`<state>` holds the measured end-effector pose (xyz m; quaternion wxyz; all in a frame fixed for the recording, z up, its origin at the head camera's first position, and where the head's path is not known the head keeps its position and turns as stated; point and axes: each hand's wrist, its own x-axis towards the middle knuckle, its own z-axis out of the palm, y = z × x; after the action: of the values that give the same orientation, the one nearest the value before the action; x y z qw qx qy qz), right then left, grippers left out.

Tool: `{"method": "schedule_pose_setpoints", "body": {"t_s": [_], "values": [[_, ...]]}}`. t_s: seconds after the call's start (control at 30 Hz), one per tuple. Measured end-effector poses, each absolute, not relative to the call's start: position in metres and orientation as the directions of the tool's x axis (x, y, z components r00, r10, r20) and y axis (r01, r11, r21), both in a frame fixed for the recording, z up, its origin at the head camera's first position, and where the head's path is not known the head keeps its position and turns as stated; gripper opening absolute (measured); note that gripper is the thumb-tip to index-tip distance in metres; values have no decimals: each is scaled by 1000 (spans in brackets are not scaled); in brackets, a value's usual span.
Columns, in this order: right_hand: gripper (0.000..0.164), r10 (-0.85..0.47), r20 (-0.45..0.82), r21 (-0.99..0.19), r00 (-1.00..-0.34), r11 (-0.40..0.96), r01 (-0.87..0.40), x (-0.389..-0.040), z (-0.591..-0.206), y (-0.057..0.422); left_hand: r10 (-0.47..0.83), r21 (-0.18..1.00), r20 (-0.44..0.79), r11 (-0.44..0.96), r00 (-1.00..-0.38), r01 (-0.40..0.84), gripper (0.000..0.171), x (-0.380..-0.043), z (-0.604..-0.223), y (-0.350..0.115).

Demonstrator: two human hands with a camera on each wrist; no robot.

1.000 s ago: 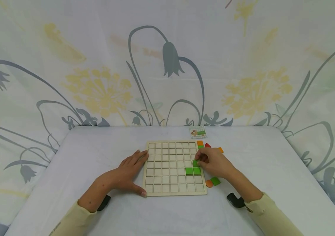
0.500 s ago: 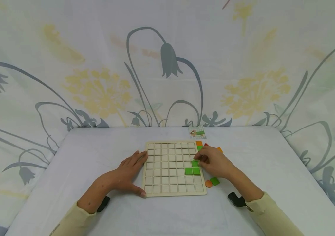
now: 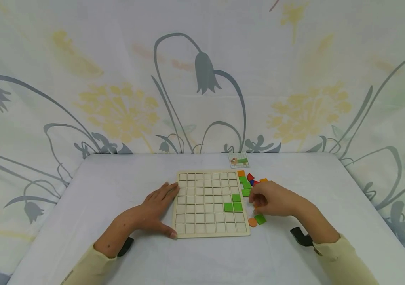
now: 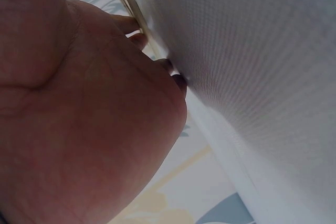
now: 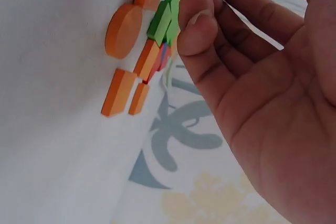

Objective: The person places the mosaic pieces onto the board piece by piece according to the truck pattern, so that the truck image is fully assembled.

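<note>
A pale wooden grid board (image 3: 200, 234) lies on the white table. Three green square tiles (image 3: 228, 207) fill cells near its right side. My left hand (image 3: 149, 209) rests at the board's left edge, fingers extended and thumb at the lower corner; in the left wrist view its palm (image 4: 89, 124) hides much of the board. My right hand (image 3: 273, 200) hovers over the loose pieces right of the board, its thumb and index finger apart and bent. In the right wrist view its fingers (image 5: 197, 35) are beside green (image 5: 160, 22) and orange pieces (image 5: 123, 31); no held piece shows.
Green tiles (image 3: 246, 192), an orange square (image 3: 241, 173), red pieces (image 3: 250, 177) and an orange disc (image 3: 252, 222) lie along the board's right side. A picture card (image 3: 239, 160) lies behind the board. A flowered cloth (image 3: 202, 99) hangs at the table's back edge.
My right hand has let go of the green tile in the right column and moved right, off the board, uncovering several loose pieces. My left hand has stayed put.
</note>
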<state>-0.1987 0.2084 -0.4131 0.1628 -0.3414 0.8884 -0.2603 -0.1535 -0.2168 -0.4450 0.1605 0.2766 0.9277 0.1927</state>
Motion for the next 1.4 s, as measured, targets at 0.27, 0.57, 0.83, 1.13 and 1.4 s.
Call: {"method": "schedule_pose_setpoints", "body": {"t_s": [0.27,0.57,0.83,1.13,1.4], "values": [[29,-691,-234,-550,-684,674,-493,-189,-414,211,572,436,-190,777,-798,454,138,-154,-447,-217],[32,-692,-253,-532,-676,683,-500,-187,-415,206,570,443,-191,776,-799,448,138,-154,-447,-217],[32,-712,-234,-533,-662,663,-525,-188,-413,207,567,440,-199,780,-799,444,138,-155,-448,-217],[26,-728,-209,-588,-653,627,-511,-189,-406,208,568,446,-196,778,-800,443,139,-155,-447,-217],[22,-728,-100,-629,-678,574,-524,-194,-408,205,569,452,-195,775,-799,441,139,-155,-447,-217]]}}
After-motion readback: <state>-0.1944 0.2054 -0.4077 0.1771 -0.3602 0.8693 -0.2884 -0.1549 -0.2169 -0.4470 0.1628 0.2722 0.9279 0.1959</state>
